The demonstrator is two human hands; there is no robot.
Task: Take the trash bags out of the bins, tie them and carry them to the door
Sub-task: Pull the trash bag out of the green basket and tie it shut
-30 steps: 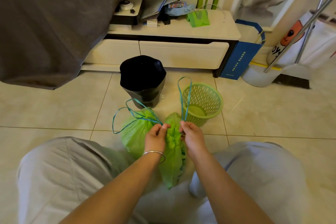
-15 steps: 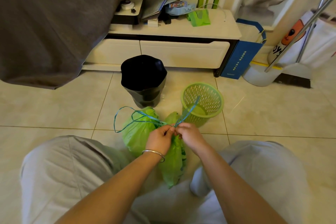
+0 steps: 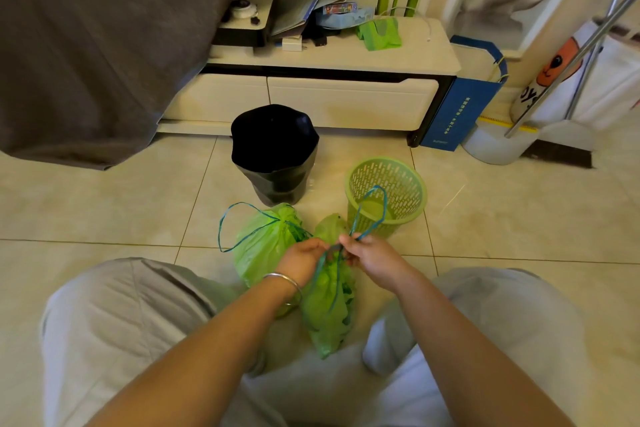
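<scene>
Two green trash bags lie on the floor between my knees. The left bag (image 3: 263, 246) has its neck cinched, and its blue drawstring (image 3: 228, 229) loops out to the left. The nearer bag (image 3: 329, 308) lies under my hands. My left hand (image 3: 304, 256) and my right hand (image 3: 370, 253) each pinch a strand of this bag's blue drawstring (image 3: 375, 204), which crosses between them and loops up over the green basket (image 3: 386, 194). A bin lined with a black bag (image 3: 275, 152) stands behind.
A low white cabinet (image 3: 346, 100) with clutter on top runs along the back. A grey bedcover (image 3: 104, 45) hangs at the left. A blue paper bag (image 3: 460, 107), a white bucket (image 3: 495, 149) and metal rack poles (image 3: 571, 55) stand at the right. My grey-trousered knees flank the bags.
The hands have come together over the nearer bag. The right strand, held straight up a second ago, now crosses the left one and loops over the green basket.
</scene>
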